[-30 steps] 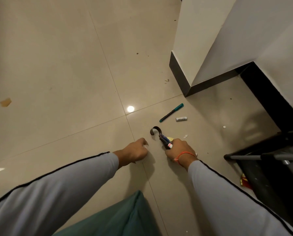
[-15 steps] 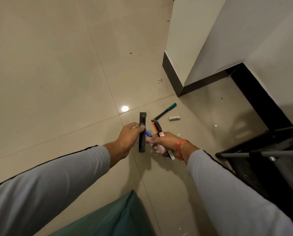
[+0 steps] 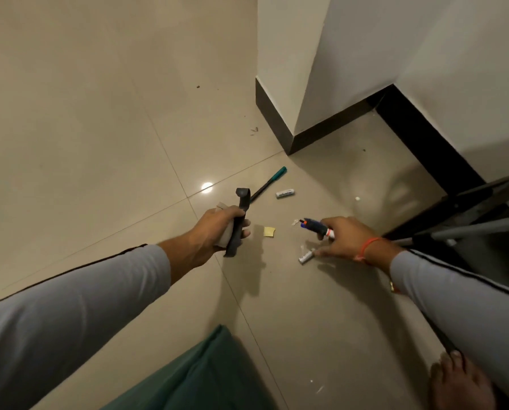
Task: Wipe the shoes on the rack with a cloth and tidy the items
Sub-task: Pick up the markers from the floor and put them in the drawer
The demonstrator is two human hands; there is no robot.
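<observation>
My left hand (image 3: 217, 229) grips a dark strap (image 3: 239, 223) together with a pale scrap of paper, held above the tiled floor. My right hand (image 3: 346, 236) holds a bundle of markers (image 3: 316, 226) between thumb and fingers, low over the floor, and its lower fingers touch a small white battery (image 3: 305, 256). A green-capped pen (image 3: 269, 183) and a second white battery (image 3: 285, 193) lie farther off near the wall corner. A yellow paper scrap (image 3: 268, 231) lies between my hands. The dark shoe rack (image 3: 466, 220) stands at the right edge; no shoes or cloth show.
A white wall corner with a black skirting (image 3: 279, 128) juts in at the back right. Small white crumbs (image 3: 357, 198) dot the floor. My green-clad knee (image 3: 206, 377) and a bare foot (image 3: 457, 383) sit at the bottom. Open floor tiles stretch to the left.
My hands have drawn apart: the left carried the strap leftward, the right moved right and down with the markers to the battery on the floor. The yellow scrap now lies uncovered.
</observation>
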